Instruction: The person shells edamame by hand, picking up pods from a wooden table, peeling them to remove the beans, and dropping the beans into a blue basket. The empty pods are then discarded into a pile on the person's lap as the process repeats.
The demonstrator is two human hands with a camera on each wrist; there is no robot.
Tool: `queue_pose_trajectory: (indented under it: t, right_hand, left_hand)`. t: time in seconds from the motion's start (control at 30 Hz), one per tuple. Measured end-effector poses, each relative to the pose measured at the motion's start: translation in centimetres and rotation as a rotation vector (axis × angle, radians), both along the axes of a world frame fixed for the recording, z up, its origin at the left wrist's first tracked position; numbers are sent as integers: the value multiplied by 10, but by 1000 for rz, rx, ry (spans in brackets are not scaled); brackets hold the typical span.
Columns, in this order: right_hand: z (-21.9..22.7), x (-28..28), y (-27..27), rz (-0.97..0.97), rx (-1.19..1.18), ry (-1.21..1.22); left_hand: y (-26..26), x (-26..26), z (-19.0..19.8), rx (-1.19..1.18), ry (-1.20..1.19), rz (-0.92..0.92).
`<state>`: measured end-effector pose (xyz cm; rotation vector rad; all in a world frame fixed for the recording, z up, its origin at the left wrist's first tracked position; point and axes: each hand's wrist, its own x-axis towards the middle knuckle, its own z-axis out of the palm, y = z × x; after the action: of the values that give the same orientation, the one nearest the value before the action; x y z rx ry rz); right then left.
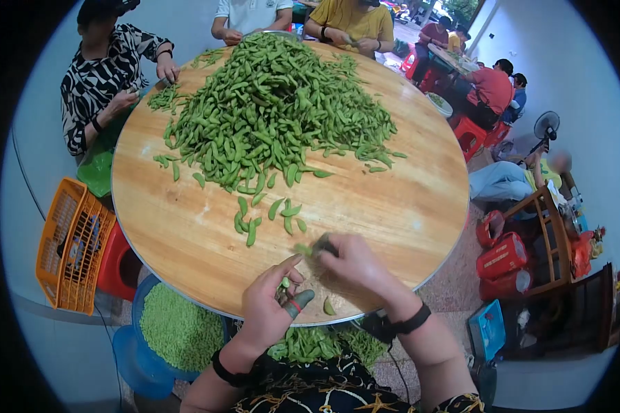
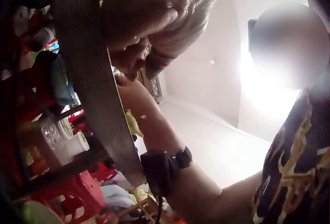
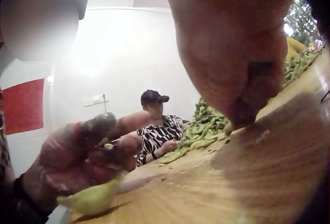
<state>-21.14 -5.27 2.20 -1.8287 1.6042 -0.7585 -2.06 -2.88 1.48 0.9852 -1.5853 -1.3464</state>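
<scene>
My left hand [image 1: 272, 303] is over the near edge of the round wooden table [image 1: 406, 213], fingers curled around shelled green beans [image 1: 284, 282]. Its thumb wears a dark cover with a red band. Just ahead and to the right, my right hand [image 1: 355, 261] reaches low over the tabletop, a blurred soybean pod [image 1: 303, 250] pinched at its dark-covered fingertips. A single pod [image 1: 329, 305] lies near the table edge between my wrists; the right wrist view shows this pod [image 3: 93, 198] large in front. Several loose pods [image 1: 251, 230] lie beyond my hands, before a big heap of pods [image 1: 255, 117].
Below the table edge, a blue basin [image 1: 143, 296] holds shelled beans, and more green pods [image 1: 303, 344] lie near my lap. An orange crate [image 1: 69, 248] and a red stool [image 1: 120, 265] stand at left. Other people sit around the far side of the table.
</scene>
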Motion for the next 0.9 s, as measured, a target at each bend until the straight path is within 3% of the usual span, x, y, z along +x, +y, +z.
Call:
queue_pose_trajectory:
  t: [0.07,0.17,0.2,0.27,0.3,0.4,0.43,0.53,0.73,0.83,0.9]
  right_hand:
    - [-13,5,14,86,317,-533]
    - [-3,24,32,32,554,-876]
    - [1,25,36,34,547,-876]
    - [7,28,40,-37,431,-812]
    - [4,32,42,-81,316,-757]
    - [12,35,49,-23,461,-814]
    - [10,33,50,96,516,-841]
    - [5,34,56,165,536,-971]
    - [4,31,59,167,607,-1115]
    - [5,32,61,135,588,-1059]
    - [7,35,63,113,581,-1024]
  left_hand:
    - [-3,2,2,-81,-68,12]
    - [-5,3,3,-233,-146,57]
    - [-4,2,-2,-240,-146,56]
    - [-2,5,-18,217,332,41]
    - [-3,9,-18,337,420,18]
    - [-4,9,-19,257,438,-2]
    - [-3,7,-18,255,437,-2]
    - [-2,3,-18,292,517,36]
    - [-1,7,-17,308,343,38]
    - [0,4,-18,126,226,33]
    - [1,4,-14,222,476,-104]
